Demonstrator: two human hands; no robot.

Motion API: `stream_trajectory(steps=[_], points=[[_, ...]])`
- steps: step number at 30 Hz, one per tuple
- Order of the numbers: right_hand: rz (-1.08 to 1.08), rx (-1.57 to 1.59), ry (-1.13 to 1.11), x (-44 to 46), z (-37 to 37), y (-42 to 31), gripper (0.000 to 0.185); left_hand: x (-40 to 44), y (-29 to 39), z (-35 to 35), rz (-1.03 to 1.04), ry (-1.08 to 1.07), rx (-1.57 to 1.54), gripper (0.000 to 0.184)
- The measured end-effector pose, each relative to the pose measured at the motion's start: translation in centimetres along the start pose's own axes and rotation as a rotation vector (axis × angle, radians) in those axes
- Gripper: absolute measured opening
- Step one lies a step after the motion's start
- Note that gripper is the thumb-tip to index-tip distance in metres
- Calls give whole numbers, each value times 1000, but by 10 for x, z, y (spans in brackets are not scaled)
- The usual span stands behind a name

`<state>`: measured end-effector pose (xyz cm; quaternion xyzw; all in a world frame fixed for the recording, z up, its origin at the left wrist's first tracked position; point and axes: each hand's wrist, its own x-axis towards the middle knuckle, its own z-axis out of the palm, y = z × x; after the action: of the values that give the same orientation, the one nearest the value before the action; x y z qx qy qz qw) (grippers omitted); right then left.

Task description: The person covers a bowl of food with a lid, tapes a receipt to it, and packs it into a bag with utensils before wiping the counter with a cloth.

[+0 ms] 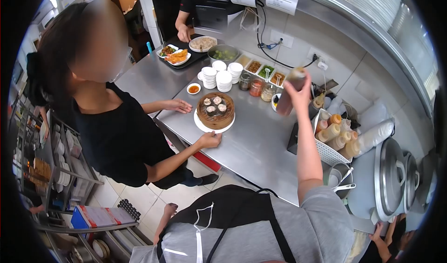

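My right hand [299, 91] is raised over the right side of the steel counter, with its fingers wrapped round a squeeze bottle [285, 105] of dark brown sauce. My left hand [171, 210] hangs low at my side, loosely curled, and nothing shows in it. On the counter, a bamboo steamer [215, 116] holding several dumplings sits on a white plate [203, 126]. A co-worker in black has one hand [210, 140] at the plate's edge and the other hand [179, 105] beside the steamer.
Stacked white cups [224, 80], a sauce dish [193, 89] and jars [256, 87] stand behind the steamer. A white basket [331, 155] of squeeze bottles is at right, near large lidded pots [390, 177]. Another person's hand [184, 33] is near plated food on a black tray [199, 57].
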<state>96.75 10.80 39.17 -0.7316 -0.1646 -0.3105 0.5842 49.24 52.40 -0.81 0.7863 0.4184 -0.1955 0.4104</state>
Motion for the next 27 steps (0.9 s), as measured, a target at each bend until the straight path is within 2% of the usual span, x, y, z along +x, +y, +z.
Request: stream_trajectory(steps=[3, 4, 5, 6, 8, 9, 11, 12, 14, 17, 20, 25, 27], points=[[61, 38, -319, -27, 39, 4, 72, -16, 20, -5, 41, 71, -106, 12], [-103, -132, -395, -30, 53, 18, 74, -12, 17, -2, 75, 64, -117, 13], [-66, -170, -495, -37, 65, 14, 74, -13, 15, 0, 83, 64, -105, 14], [-170, -223, -569, -42, 75, 11, 72, -15, 13, 2, 84, 60, -89, 14], [-197, -439, -795, -49, 95, 25, 72, -15, -4, 9, 4, 39, -267, 12], [-174, -432, -812, -55, 102, 31, 72, -17, -21, 17, -21, 33, -256, 12], [-457, -769, -917, -58, 115, 40, 72, -17, -45, 28, -53, 66, -192, 15], [-454, -768, -919, -58, 120, 45, 72, -20, -58, 33, -75, 72, -157, 15], [-611, -900, -958, -59, 131, 54, 65, -31, -76, 37, -110, 56, -104, 16], [-695, -963, -1037, -57, 144, 53, 67, -44, -99, 39, -148, 25, -49, 16], [-741, -1090, -1016, -47, 168, 59, 64, -49, -105, 36, -151, 3, -28, 17], [-645, -1132, -906, -31, 164, 64, 63, -43, -89, 30, -110, -35, -40, 18], [-616, -1138, -952, -38, 151, 64, 65, -30, -66, 26, -55, -46, -71, 19]])
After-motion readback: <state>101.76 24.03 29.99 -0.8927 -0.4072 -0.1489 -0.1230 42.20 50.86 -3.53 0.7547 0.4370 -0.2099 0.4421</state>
